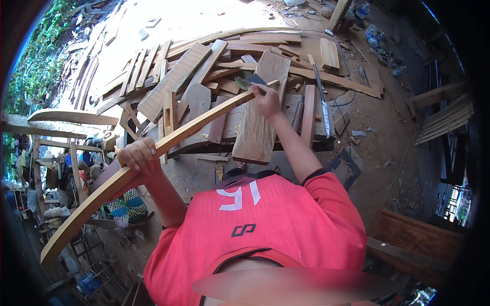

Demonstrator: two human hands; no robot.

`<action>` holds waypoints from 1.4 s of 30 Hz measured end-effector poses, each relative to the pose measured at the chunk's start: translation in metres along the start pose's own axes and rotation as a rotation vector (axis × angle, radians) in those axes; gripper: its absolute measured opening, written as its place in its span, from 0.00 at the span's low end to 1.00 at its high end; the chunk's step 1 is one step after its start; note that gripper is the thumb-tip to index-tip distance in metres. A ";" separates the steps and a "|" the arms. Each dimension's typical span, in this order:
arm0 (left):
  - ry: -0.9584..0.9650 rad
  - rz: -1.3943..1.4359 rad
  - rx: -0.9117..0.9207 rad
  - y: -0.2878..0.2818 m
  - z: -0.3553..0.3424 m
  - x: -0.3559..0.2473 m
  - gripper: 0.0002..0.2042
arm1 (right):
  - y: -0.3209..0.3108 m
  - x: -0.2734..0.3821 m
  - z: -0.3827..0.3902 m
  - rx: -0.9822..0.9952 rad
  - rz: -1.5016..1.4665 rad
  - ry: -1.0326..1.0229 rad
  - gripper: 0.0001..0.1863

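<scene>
A long curved wooden strip [199,123] runs slantwise in front of me, from low on the left up to the workbench. My left hand [138,155] is closed around it partway along, palm down. Near its far end my right hand [266,102] is closed, pressing a dark, thin, folded-looking piece [255,79] against the wood; I cannot make out exactly what it is. Beneath the strip's far end lies a thick wooden plank [253,135] on the bench.
Many loose boards and offcuts cover the low bench, including a wide board [173,81]. A handsaw [323,97] with a light handle lies to the right. A woven basket [125,206] stands at lower left; plastic bottles [375,38] lie at the far right.
</scene>
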State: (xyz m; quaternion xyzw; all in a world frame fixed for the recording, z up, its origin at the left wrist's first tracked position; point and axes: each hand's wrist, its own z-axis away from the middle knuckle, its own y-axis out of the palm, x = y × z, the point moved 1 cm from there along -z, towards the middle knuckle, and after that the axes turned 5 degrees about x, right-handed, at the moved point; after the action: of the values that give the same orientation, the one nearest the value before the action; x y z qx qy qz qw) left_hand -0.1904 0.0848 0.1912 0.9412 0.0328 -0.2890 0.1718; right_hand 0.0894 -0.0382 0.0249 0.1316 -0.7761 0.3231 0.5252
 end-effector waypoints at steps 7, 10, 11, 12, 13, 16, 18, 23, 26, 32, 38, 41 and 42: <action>0.039 -0.014 0.006 -0.008 0.008 -0.002 0.32 | -0.005 -0.002 0.009 -0.081 -0.133 0.027 0.11; 0.044 0.014 0.041 -0.004 -0.001 0.005 0.30 | -0.042 -0.083 -0.027 -0.148 0.121 0.159 0.15; 0.039 0.004 0.039 -0.005 0.000 0.002 0.30 | -0.038 -0.064 -0.030 -0.118 0.220 0.163 0.15; 0.024 -0.012 0.033 -0.005 0.000 -0.001 0.27 | -0.019 -0.042 -0.020 -0.043 0.104 0.107 0.14; 0.021 -0.022 0.025 -0.007 0.001 0.002 0.25 | -0.002 -0.013 -0.006 0.030 -0.002 0.043 0.14; 0.015 -0.042 0.059 -0.007 -0.003 -0.001 0.21 | 0.011 0.042 0.022 0.088 -0.147 -0.232 0.13; 0.037 -0.061 0.092 -0.002 -0.009 -0.001 0.17 | 0.008 0.032 0.028 0.043 -0.248 -0.195 0.12; -0.008 0.038 0.171 -0.008 -0.008 -0.001 0.15 | -0.035 -0.068 -0.031 -0.030 0.173 0.107 0.18; -0.029 0.165 0.333 -0.012 -0.015 0.005 0.14 | -0.041 -0.097 -0.043 0.053 0.345 0.177 0.20; -0.040 0.262 0.025 -0.012 0.008 0.003 0.16 | -0.022 -0.104 -0.022 -0.144 0.073 0.163 0.17; -0.062 0.178 -0.367 0.003 0.013 0.003 0.25 | -0.023 -0.094 -0.025 -0.083 0.083 0.166 0.16; 0.017 0.261 -0.625 0.005 0.023 0.004 0.33 | -0.021 -0.090 -0.021 -0.080 0.079 0.105 0.15; 0.070 0.230 -0.729 0.008 0.028 0.005 0.35 | -0.020 -0.088 -0.019 -0.094 0.084 0.072 0.15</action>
State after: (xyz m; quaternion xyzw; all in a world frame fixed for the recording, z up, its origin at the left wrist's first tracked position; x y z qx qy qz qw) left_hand -0.2002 0.0675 0.1695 0.8252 0.0332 -0.2049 0.5253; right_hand 0.1506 -0.0529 -0.0426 0.0625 -0.7759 0.3126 0.5444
